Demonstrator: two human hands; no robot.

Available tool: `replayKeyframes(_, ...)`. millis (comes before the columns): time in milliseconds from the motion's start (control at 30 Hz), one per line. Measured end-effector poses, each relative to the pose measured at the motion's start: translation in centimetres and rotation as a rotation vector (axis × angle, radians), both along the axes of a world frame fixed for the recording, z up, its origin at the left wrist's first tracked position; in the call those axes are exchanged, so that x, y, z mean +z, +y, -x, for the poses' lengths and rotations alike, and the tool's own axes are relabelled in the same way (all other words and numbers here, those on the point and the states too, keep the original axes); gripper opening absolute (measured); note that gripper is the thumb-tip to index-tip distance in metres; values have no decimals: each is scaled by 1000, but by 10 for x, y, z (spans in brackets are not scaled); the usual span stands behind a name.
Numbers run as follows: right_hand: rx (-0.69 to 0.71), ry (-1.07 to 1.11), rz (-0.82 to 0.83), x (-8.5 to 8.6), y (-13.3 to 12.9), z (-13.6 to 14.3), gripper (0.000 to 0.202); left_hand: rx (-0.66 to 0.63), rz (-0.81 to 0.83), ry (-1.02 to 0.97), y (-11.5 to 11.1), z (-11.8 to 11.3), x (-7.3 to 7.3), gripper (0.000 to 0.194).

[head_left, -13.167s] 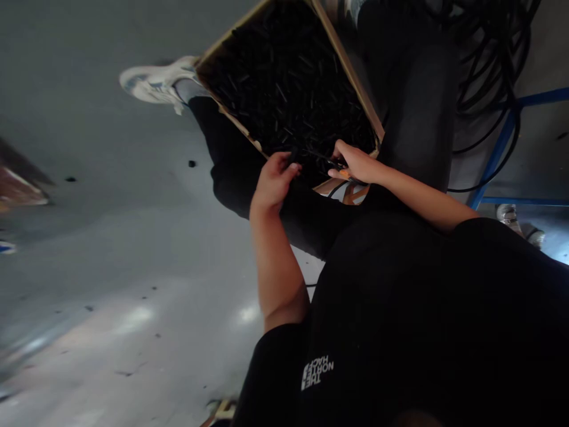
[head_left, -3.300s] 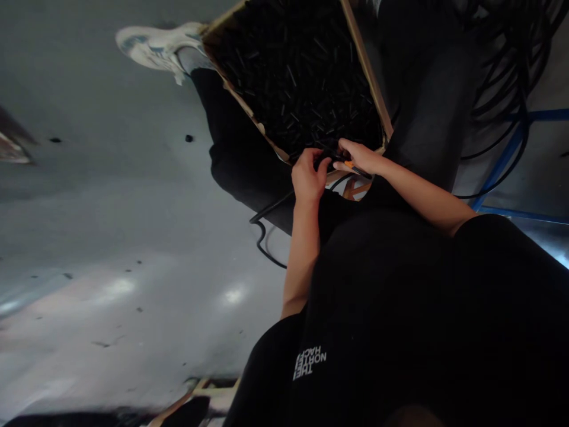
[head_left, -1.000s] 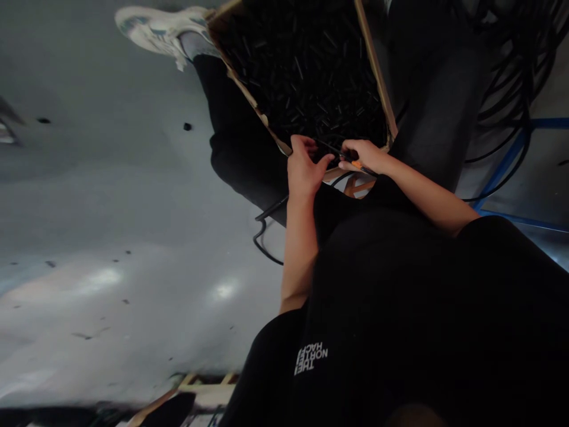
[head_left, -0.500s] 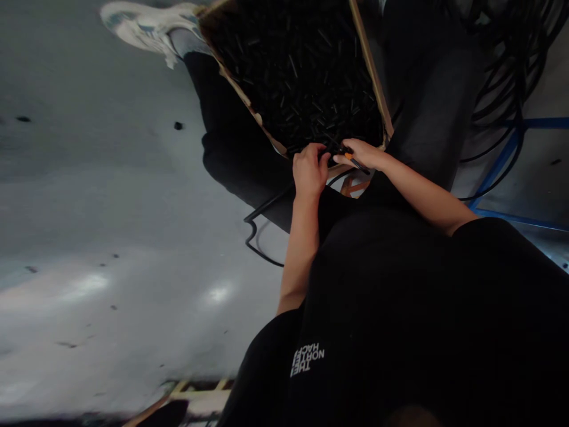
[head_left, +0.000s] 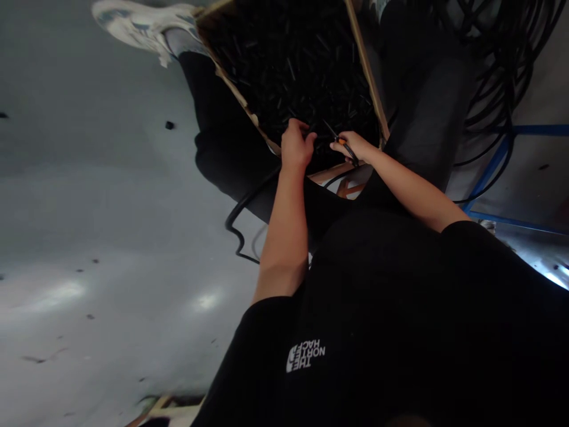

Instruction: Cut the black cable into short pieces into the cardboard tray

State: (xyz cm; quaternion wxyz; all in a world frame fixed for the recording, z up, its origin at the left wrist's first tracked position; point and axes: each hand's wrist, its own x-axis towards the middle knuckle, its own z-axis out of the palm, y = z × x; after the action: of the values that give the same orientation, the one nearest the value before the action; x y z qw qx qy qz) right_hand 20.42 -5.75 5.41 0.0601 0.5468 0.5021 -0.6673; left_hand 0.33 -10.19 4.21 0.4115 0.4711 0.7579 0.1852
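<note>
My left hand [head_left: 297, 143] is closed on a black hose [head_left: 235, 222] over the lower edge of a box [head_left: 371, 77] filled with short black pieces [head_left: 288, 65]. The hose trails off to the left in a loop. Just to the right, my right hand [head_left: 355, 147] grips black scissors [head_left: 341, 141] with an orange part, their thin blades pointing up and left over the pieces. A gap separates the two hands. Blur and shadow hide the hose end at my left fingers.
The box lies between my legs in black trousers. A pale shoe [head_left: 142, 26] is at the upper left. Coiled black hose [head_left: 507, 77] hangs by a blue frame [head_left: 493, 169] on the right. Small dark scraps [head_left: 169, 125] dot the grey floor [head_left: 111, 207].
My left hand has moved left and up, away from my right hand. The scissors now show more clearly above the pieces, and the hose loop has shifted left.
</note>
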Motion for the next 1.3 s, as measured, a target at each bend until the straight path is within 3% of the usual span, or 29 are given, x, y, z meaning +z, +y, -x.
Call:
replayKeyframes(267,18,148,43,14,-2,7,36,-56,12,-34,-9,-20,8,40)
replayKeyframes(400,49,56,19,15,-4,7,32,-85,84,75,-16,-19,12,43)
replayKeyframes(567,83,-42,-57,4,-7,6,29,-171,186,168,-25,-19,16,41)
replayKeyframes(667,72,-71,23,0,-8,7,31,-185,228,163,-27,-23,8,39)
replayKeyframes(800,18,-37,173,5,-10,3,33,-102,178,102,-25,-16,2,42)
replayKeyframes(933,7,63,225,10,-13,-1,27,-41,105,60,-21,-13,10,41)
replayKeyframes(1133,-17,109,154,2,-16,4,25,-130,198,126,-18,-30,26,48)
replayKeyframes(1300,39,82,132,5,-15,2,34,-209,256,226,-20,-27,36,45)
